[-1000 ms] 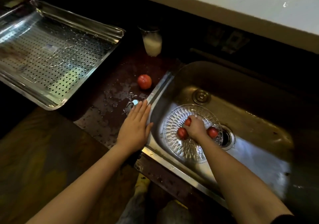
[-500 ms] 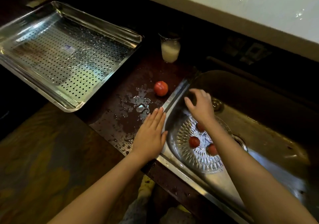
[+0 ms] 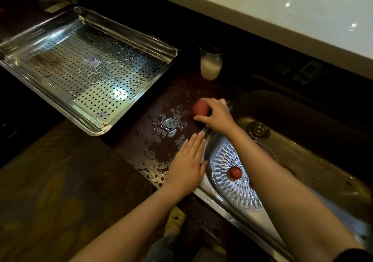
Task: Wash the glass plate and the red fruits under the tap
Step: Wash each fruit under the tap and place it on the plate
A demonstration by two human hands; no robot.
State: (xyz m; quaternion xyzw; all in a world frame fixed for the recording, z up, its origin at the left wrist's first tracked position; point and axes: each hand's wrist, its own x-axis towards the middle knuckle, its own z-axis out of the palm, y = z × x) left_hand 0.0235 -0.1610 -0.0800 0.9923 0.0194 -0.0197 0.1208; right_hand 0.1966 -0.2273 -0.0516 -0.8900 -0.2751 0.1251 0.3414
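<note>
Perforated steel tray [image 3: 84, 67] lies at ten o'clock on the dark counter [image 3: 60, 181], well apart from the work and out of the way. A glass [image 3: 211, 64] of pale liquid stands at twelve o'clock, near the reaching hand's path; a wide swing could knock it. The left hand [image 3: 187, 166] rests flat on the wet counter just beside the sink [image 3: 314, 166] edge, fingers straight and pressed together, holding nothing; it probably serves as a brace while the body leans. The right hand [image 3: 217, 113] crosses the sink rim at about twelve o'clock of centre, fingers curled around the stray fruit [image 3: 199, 108] on the counter, apparently to carry it to the others; whether it is lifted yet cannot be told. The plate [image 3: 228, 173] sits in the sink at four o'clock, partly under the right forearm, with one fruit in plate [image 3: 235, 172] visible; others may be hidden. No tap or running water is in view.
</note>
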